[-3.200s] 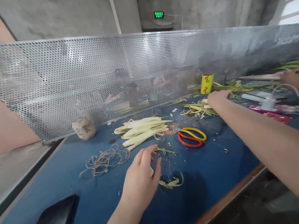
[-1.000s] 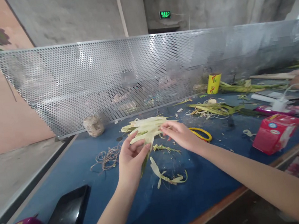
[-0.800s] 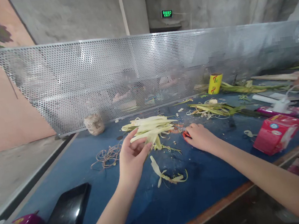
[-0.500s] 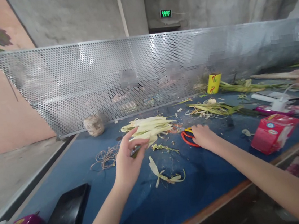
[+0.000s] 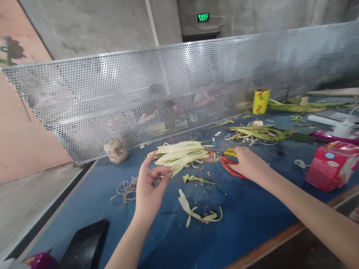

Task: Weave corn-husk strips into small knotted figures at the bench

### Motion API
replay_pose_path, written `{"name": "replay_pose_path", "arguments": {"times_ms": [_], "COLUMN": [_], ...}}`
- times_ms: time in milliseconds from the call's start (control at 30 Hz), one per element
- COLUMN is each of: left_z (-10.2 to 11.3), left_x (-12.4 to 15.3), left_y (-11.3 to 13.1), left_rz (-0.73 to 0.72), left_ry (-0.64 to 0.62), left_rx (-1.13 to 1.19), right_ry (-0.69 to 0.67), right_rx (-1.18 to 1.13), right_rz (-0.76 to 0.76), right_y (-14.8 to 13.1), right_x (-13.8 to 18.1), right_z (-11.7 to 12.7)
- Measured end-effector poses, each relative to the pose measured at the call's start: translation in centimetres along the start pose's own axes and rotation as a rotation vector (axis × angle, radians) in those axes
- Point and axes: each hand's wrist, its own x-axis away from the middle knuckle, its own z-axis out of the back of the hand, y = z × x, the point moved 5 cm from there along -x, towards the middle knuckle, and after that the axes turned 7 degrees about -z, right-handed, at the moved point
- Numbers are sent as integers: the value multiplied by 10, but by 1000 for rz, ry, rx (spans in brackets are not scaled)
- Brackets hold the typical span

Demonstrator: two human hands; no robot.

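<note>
Pale corn husk strips lie in a loose pile on the blue tabletop. My left hand is at the pile's left end, thumb and a finger pinched on the edge of a husk. Scissors with red and yellow handles are in my right hand, its fingers closed on the yellow handle; the blades are hard to make out. Nearer to me are a small knotted green strip and a braided husk piece with a flat pale end.
Tangled brown twine and a wrapped roll are at left, a black phone-like slab nearer. Green stalks, a yellow roll and a red packet are at right. A perforated metal screen borders the back.
My left hand has come down onto the left end of the husk pile. My right hand has shifted slightly right, with the scissors drawn away from the pile. The view has turned a little.
</note>
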Motion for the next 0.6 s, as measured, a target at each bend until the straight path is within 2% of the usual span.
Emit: {"name": "replay_pose_path", "arguments": {"times_ms": [67, 133, 200, 233, 300, 433, 600], "left_z": [2, 5, 6, 6, 7, 6, 4], "left_x": [-1, -2, -2, -2, -2, -2, -3], "left_y": [-4, -6, -6, -6, -5, -5, -5], "left_rz": [69, 117, 159, 180, 219, 252, 232], "left_ry": [46, 97, 137, 150, 173, 179, 141], "left_rx": [115, 229, 356, 421, 517, 558, 556], "right_ry": [-168, -625, -984, -1153, -1391, -1504, -1578], "right_rx": [-169, -719, -1086, -1175, -1209, -1220, -1190], "right_rz": [80, 139, 164, 197, 185, 229, 189], "right_y": [-2, -13, -26, -33, -40, -45, -40], "right_x": [10, 32, 56, 68, 86, 94, 94], "right_z": [-3, -13, -13, -10, -6, 0, -10]}}
